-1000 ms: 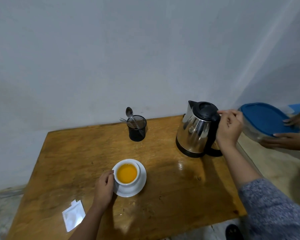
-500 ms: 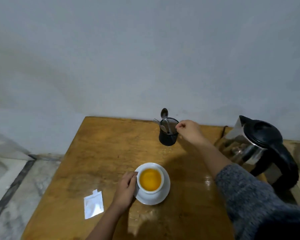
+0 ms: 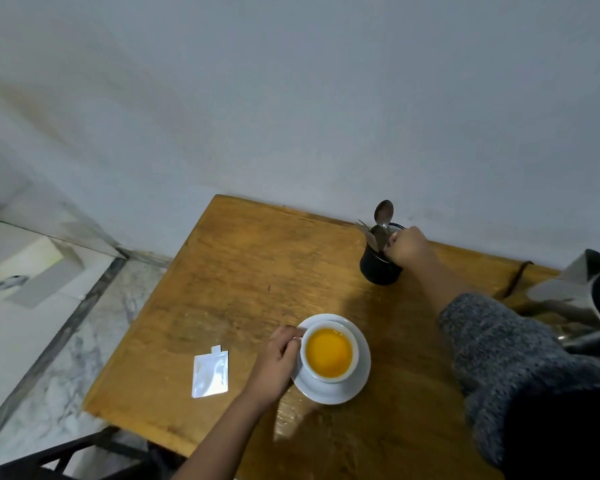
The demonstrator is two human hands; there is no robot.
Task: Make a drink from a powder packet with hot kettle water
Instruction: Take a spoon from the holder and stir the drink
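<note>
Gripping a metal spoon handle (image 3: 383,233) in the black cutlery cup (image 3: 380,268) at the wooden table's (image 3: 257,271) far edge, the right hand (image 3: 407,245) prepares stirring, while the left hand (image 3: 278,362) clasps the white cup (image 3: 328,353) of orange drink, already poured, torn silver packet (image 3: 210,374) lying emptied beside it.

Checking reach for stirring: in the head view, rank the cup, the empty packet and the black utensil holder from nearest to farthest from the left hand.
1. Cup: touching the left hand, on its right.
2. Empty packet: flat on the table, to its left.
3. Black utensil holder: far side, at the right hand.
</note>
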